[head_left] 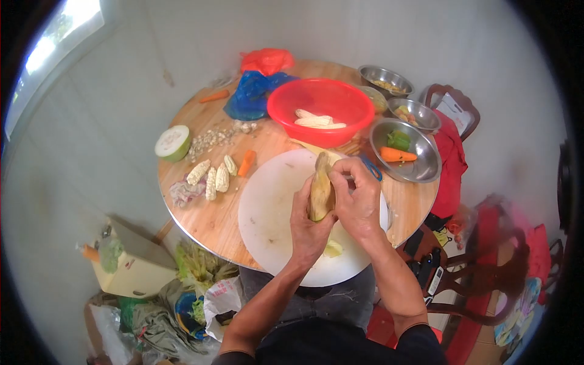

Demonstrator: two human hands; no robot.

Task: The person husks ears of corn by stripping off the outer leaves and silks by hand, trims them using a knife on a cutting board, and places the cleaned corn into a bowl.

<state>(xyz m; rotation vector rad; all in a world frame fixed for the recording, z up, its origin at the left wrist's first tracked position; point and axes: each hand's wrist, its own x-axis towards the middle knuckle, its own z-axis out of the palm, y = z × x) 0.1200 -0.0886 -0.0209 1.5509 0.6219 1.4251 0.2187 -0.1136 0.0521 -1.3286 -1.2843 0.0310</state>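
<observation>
One brownish-yellow piece (320, 190) between both hands (359, 208), above white board (271, 204).

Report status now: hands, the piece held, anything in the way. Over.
Left hand gripping long yellow-brown piece. Right hand curled at its side. Piece held up over white board. Pale green scrap on board, not blocking.

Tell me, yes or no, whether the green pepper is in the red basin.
No, the green pepper lies with a carrot in a steel bowl, to the right of the red basin.
</observation>
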